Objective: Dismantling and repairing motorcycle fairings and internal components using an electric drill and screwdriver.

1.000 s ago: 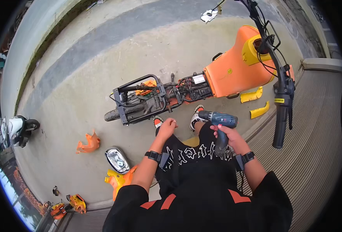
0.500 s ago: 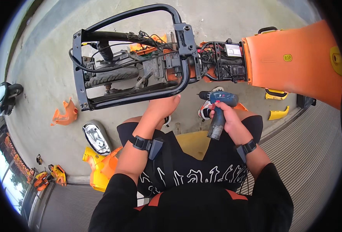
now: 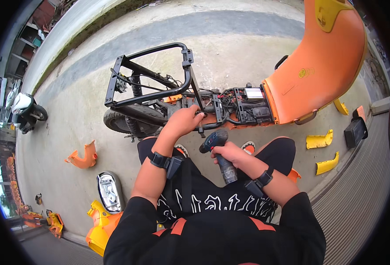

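A stripped scooter lies before me, with a black tubular rear frame [image 3: 153, 73], exposed wiring and parts [image 3: 234, 108] in the middle and an orange front body [image 3: 323, 66] at the right. My left hand [image 3: 184, 120] rests on the frame's middle rail, fingers curled over it. My right hand [image 3: 228, 153] grips a blue and black cordless drill [image 3: 217, 143] by the handle, its nose pointing up toward the frame just below the wiring. The rear tyre [image 3: 120, 119] shows under the frame.
Loose body panels lie on the concrete: an orange piece [image 3: 82, 157], a headlight unit [image 3: 109, 192], orange and yellow covers [image 3: 100, 225] at lower left, yellow trims [image 3: 320, 141] [image 3: 327, 164] and a black box [image 3: 356, 131] at right. Another scooter [image 3: 23, 110] is parked far left. Ribbed paving runs at right.
My head has leaned closer over the scooter. My left hand moved from near my knee up onto the frame. The drill rose toward the frame in my right hand.
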A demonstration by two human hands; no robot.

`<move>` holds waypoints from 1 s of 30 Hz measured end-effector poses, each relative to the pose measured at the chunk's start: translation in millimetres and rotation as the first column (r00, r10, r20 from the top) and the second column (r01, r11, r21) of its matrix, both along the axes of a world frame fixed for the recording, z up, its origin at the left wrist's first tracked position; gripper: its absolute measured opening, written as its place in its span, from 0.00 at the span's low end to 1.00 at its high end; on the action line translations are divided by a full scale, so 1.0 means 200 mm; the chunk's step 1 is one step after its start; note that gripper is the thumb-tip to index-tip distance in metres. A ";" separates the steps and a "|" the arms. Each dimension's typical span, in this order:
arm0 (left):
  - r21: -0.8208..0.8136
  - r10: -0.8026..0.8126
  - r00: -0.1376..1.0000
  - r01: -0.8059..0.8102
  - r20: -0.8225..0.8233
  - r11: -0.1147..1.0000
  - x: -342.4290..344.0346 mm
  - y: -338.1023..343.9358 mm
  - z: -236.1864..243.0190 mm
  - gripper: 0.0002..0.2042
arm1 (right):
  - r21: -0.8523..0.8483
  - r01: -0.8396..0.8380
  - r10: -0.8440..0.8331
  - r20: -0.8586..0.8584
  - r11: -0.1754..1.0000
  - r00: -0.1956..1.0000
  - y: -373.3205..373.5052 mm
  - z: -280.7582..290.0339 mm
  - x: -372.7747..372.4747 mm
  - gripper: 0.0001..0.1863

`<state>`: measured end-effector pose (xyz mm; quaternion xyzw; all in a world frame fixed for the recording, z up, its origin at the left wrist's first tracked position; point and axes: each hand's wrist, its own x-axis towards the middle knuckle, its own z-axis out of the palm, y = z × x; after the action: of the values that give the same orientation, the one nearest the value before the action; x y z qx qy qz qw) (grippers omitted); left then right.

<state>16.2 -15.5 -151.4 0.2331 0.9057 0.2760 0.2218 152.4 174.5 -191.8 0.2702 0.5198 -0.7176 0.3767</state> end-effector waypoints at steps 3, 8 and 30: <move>-0.032 0.074 0.984 -0.080 -0.161 0.996 0.13 0.08 -0.03 0.18 | 0.231 -0.213 0.229 -0.042 0.949 0.973 -0.02 -0.06 0.09 0.17; 0.046 -0.020 0.999 0.021 -0.038 0.999 0.27 0.25 0.10 0.16 | 0.685 -0.506 0.655 0.056 0.524 0.753 0.04 -0.07 0.23 0.27; 0.097 0.012 0.915 0.030 -0.404 0.995 0.09 0.65 0.14 0.14 | 0.995 -0.089 0.882 0.008 0.038 0.471 0.40 -0.39 -0.53 0.33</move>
<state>34.8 115.4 -123.6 0.3001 0.9158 0.2663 0.0192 46.6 255.4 -269.4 -0.0562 0.9768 -0.1025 0.1792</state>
